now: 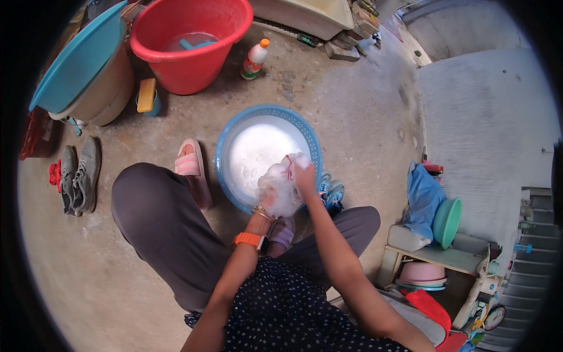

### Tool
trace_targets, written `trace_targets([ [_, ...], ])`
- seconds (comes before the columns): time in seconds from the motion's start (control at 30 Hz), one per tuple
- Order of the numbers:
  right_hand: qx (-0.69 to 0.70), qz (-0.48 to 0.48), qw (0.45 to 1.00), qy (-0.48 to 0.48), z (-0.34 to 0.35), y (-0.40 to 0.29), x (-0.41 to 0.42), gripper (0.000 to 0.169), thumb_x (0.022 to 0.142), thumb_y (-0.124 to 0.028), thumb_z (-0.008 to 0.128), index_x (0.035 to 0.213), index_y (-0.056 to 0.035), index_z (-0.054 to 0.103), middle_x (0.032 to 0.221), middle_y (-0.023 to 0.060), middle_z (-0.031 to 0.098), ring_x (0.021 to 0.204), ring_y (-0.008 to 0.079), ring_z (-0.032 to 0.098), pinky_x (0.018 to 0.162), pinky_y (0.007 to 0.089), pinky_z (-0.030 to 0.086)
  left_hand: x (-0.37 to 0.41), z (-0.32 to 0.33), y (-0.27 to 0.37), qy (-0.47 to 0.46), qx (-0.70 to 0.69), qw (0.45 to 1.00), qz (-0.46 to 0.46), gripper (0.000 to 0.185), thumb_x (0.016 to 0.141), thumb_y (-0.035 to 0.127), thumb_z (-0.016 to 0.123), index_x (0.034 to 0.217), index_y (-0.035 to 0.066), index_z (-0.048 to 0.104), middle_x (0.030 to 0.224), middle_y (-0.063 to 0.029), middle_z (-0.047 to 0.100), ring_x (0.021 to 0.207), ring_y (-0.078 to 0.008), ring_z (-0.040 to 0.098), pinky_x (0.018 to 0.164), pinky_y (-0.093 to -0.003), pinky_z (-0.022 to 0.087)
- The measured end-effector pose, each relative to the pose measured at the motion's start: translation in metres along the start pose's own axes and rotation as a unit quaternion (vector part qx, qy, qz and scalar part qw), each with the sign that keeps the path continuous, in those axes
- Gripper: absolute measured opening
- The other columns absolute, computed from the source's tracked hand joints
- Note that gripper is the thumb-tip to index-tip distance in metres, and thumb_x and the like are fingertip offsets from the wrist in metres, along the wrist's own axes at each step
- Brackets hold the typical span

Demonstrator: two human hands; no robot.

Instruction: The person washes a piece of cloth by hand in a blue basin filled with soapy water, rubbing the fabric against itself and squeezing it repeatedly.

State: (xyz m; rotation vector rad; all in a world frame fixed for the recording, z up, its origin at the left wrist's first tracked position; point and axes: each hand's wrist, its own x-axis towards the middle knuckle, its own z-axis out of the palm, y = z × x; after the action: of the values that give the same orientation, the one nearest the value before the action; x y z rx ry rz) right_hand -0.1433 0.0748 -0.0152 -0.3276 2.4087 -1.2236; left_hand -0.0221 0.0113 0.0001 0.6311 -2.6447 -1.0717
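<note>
A blue plastic basin (218,165) with a perforated rim stands on the floor between my feet, holding water topped by thick white suds (259,147). Over its near right side, both hands grip a foam-covered cloth (288,169) with some red trim showing. My right hand (305,178) is closed around the cloth's right end. Lower and to the left, my left hand (267,199) holds the other part, its fingers largely buried in lather. An orange-banded watch (248,239) and bracelets are on the left arm.
Beyond the basin stand a red tub (189,66), a detergent bottle (255,59) and a small blue cup (154,105) with a yellow brush or block (146,94) on it. Blue shoes (332,193) sit against the basin's right; grey sneakers (83,176) lie left. A shelf (457,257) is at right.
</note>
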Motion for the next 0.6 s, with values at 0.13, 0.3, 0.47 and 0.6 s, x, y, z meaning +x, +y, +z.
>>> trace_targets([
  [0.13, 0.107, -0.04, 0.993, -0.024, -0.004, -0.017, -0.021, 0.027, 0.071, -0.015, 0.061, 0.09, 0.0035, 0.058, 0.071, 0.0083, 0.06, 0.065, 0.0117, 0.053, 0.056, 0.0283, 0.044, 0.006, -0.047, 0.016, -0.125, -0.043, 0.978, -0.16, 0.034, 0.082, 0.03, 0.048, 0.105, 0.006, 0.053, 0.096, -0.0164, 0.059, 0.092, -0.0279, 0.055, 0.076, -0.0361, 0.045],
  [0.3, -0.015, -0.208, 0.978, 0.02, 0.016, -0.032, -0.089, 0.028, 0.072, -0.021, 0.061, 0.092, -0.0017, 0.06, 0.07, 0.0098, 0.059, 0.063, 0.0204, 0.056, 0.058, 0.0337, 0.044, -0.003, -0.023, -0.027, 0.069, -0.181, 0.977, 0.09, 0.039, 0.083, 0.035, 0.047, 0.107, 0.005, 0.051, 0.099, -0.0152, 0.058, 0.097, -0.0297, 0.052, 0.083, -0.0356, 0.042],
  [0.47, -0.288, -0.208, 0.927, 0.117, 0.022, -0.039, -0.052, 0.023, 0.074, -0.022, 0.062, 0.085, -0.0016, 0.06, 0.065, 0.0144, 0.057, 0.059, 0.0211, 0.056, 0.055, 0.034, 0.044, -0.007, -0.009, -0.007, -0.149, 0.062, 0.987, -0.004, 0.046, 0.079, 0.027, 0.048, 0.118, 0.003, 0.046, 0.101, -0.0065, 0.058, 0.091, -0.023, 0.054, 0.08, -0.0326, 0.042],
  [0.6, -0.153, -0.032, 0.987, 0.044, -0.011, -0.015, 0.014, 0.022, 0.076, -0.02, 0.058, 0.078, 0.0015, 0.059, 0.07, 0.0164, 0.059, 0.064, 0.0288, 0.059, 0.057, 0.0343, 0.045, 0.003, -0.014, 0.001, -0.06, 0.0, 0.997, 0.052, 0.042, 0.08, 0.025, 0.048, 0.116, 0.004, 0.047, 0.098, -0.0064, 0.058, 0.087, -0.0224, 0.055, 0.078, -0.0329, 0.043],
])
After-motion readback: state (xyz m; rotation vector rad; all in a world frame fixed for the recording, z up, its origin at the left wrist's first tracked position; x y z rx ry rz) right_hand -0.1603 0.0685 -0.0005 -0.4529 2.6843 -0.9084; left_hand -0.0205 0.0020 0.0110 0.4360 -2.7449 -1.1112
